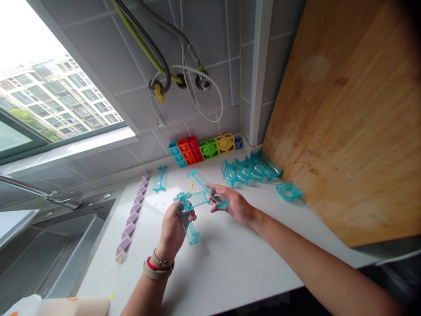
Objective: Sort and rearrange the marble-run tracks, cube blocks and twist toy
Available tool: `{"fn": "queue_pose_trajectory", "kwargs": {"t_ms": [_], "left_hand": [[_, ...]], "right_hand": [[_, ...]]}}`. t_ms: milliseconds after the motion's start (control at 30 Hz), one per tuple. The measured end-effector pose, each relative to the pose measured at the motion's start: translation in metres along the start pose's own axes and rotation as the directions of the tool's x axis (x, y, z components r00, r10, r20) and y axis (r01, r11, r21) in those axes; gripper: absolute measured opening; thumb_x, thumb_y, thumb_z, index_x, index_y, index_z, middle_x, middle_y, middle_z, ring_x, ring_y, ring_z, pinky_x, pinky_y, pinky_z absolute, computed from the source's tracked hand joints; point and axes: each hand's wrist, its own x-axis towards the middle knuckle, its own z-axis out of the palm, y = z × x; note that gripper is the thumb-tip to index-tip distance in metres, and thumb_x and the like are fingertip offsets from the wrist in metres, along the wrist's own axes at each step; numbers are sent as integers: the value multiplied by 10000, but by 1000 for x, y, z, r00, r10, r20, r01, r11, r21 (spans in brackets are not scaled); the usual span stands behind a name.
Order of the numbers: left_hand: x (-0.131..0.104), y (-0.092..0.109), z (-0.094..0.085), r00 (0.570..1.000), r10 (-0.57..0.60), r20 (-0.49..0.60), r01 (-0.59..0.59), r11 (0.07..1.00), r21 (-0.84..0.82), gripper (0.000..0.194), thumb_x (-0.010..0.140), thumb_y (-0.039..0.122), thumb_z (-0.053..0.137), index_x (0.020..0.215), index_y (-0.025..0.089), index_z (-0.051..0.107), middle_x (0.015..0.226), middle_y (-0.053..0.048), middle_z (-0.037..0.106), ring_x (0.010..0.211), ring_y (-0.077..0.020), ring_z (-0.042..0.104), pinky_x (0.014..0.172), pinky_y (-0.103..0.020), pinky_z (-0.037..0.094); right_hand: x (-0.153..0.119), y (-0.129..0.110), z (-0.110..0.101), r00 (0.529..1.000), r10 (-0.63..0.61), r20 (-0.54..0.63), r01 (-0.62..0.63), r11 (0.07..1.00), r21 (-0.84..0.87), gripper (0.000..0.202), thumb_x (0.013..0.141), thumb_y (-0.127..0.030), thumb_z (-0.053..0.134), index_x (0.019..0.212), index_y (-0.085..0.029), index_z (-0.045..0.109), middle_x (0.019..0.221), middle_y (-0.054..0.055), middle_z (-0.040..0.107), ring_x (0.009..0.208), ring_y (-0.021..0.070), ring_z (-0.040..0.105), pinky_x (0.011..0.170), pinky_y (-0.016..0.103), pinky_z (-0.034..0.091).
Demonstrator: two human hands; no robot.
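- The counter is white and smooth; the wooden board shows its grain.
- Along the wall, plastic blocks stand in blue, red, green and yellow.
- The teal pieces, of transparent plastic, narrow and angular, are held above the counter.
- The left hand grasps one side of them; the right hand grasps the other.

No lettering, label, brand, number or sign is legible anywhere in view.
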Motion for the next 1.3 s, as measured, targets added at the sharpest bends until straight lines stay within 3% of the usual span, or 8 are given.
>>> {"fn": "queue_pose_trajectory", "kwargs": {"t_ms": [133,267,400,567,733,933,1100,1300], "left_hand": [[0,-1,2,993,-118,4,118,987,-110,202,848,297,704,987,151,690,627,41,534,494,-94,459,550,-246,430],[-2,-5,4,982,-180,60,186,973,-135,152,871,290,691,922,147,689,618,39,510,497,-93,442,569,-258,452],[-2,-8,2,971,-212,107,227,961,-161,236,908,305,651,735,151,614,612,20,496,506,-102,456,575,-271,478],[-1,-7,1,965,-235,119,254,950,-182,257,933,353,652,770,161,601,662,3,539,551,-124,511,617,-296,515],[1,-4,-2,980,-164,108,188,942,-278,87,880,236,679,945,185,651,599,74,410,496,-91,414,544,-233,427],[2,-3,-4,983,-167,75,182,936,-302,150,902,315,632,940,171,659,614,60,420,509,-102,421,536,-240,408],[-1,-5,0,981,-177,84,194,941,-276,300,956,446,558,958,167,670,631,47,432,520,-113,418,531,-244,419],[-1,-6,1,980,-183,76,196,947,-253,378,958,524,562,975,166,683,655,36,441,545,-119,440,523,-239,423]], "right_hand": [[0,0,0,989,-145,20,144,936,-321,611,803,-421,792,1348,-202,624,798,-35,513,701,132,500,734,300,525],[0,3,-3,954,-289,76,255,653,-713,686,699,-390,897,1310,-202,648,807,-34,565,699,134,487,672,267,443],[0,4,-2,927,-341,158,316,480,-818,516,712,-370,888,1166,-184,727,906,21,659,758,158,532,714,282,449],[-2,0,-2,974,-208,94,203,598,-775,399,695,-427,890,968,-179,738,766,-25,612,678,134,509,618,246,398],[3,-1,-11,993,-115,-26,60,682,-729,477,668,-511,894,959,-184,703,672,-69,499,606,114,439,570,242,365],[10,1,-19,938,-261,-227,-75,487,-870,333,737,-482,821,821,-196,673,670,-29,595,632,153,535,590,262,384],[13,8,-24,905,-351,-241,-132,305,-943,129,780,-287,738,741,-210,642,721,30,700,683,191,610,634,278,403],[11,4,-22,901,-369,-229,-92,354,-931,255,813,-445,757,833,-221,637,715,10,663,665,189,590,630,282,406]]}}
